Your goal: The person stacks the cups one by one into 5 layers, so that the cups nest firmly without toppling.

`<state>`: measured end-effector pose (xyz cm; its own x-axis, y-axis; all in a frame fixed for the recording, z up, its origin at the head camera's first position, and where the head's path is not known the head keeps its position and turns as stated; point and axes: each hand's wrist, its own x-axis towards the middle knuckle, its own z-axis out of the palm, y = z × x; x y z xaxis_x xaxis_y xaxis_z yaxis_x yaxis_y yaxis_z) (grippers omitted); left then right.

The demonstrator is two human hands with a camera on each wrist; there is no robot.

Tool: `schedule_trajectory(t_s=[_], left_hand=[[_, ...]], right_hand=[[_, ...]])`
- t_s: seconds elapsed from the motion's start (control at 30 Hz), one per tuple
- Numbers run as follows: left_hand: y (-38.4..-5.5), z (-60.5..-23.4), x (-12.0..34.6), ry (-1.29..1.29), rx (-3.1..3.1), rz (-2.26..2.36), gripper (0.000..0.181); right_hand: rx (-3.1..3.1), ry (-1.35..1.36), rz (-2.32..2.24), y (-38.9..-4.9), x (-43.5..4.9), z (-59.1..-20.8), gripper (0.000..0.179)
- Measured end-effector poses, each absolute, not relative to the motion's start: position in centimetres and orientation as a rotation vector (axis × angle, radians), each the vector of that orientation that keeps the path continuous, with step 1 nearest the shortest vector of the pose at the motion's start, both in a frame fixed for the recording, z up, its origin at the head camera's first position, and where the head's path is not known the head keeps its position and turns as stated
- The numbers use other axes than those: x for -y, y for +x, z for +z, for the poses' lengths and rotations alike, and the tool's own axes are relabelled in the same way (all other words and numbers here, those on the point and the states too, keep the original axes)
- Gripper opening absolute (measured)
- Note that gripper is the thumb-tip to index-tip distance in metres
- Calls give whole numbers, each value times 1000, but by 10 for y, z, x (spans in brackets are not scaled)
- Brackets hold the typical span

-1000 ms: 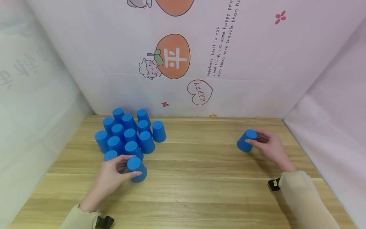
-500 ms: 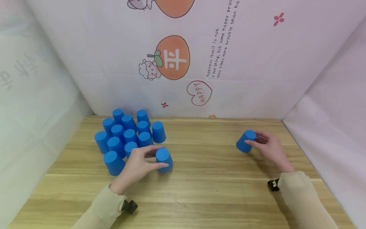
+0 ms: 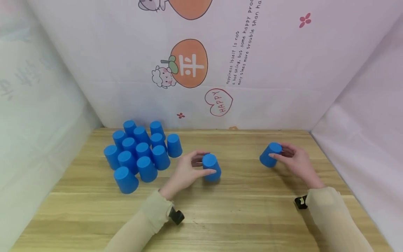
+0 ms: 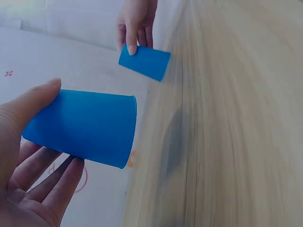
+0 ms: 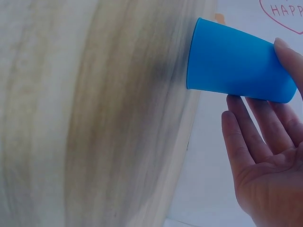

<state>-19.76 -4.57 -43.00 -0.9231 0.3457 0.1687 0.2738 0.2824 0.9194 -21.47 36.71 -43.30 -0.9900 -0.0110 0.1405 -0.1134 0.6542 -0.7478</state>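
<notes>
Near the middle of the table, my left hand (image 3: 185,171) pinches an upside-down blue cup (image 3: 212,168) between thumb and fingers. The left wrist view shows that cup (image 4: 90,125) held above the wood, its rim facing the table. On the right side, my right hand (image 3: 297,161) grips a second blue cup (image 3: 270,155), also mouth down and slightly tilted. In the right wrist view the thumb lies on one side of this cup (image 5: 236,61) and the fingertips on the other.
Several more upside-down blue cups (image 3: 147,169) stand close together at the left of the wooden table (image 3: 220,217). A white printed sheet (image 3: 267,105) rises behind the table, with white sheets at both sides. Each wrist wears a small black camera (image 3: 176,215).
My left hand has carried its cup rightward and slightly away from me, from the front of the cup group to mid-table. My right hand and its cup stay nearly still.
</notes>
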Motion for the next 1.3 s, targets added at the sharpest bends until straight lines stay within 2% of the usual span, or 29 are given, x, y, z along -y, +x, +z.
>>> schedule_trajectory(t_s=[0.37,0.7,0.93,1.3], left_hand=[[-215,-437,-16,672,-2391,1873,56],[-244,-434,-65,724,-2476,1694,55],[-259,-433,-90,652,-2513,1663,56],[-260,-446,-117,565,-2442,1781,50]], right_hand=[[2755,101,1248,-214,-366,-431,67],[2741,117,1236,-213,-365,-431,64],[2738,126,1247,-217,-364,-431,63],[2745,105,1275,-216,-364,-431,66]])
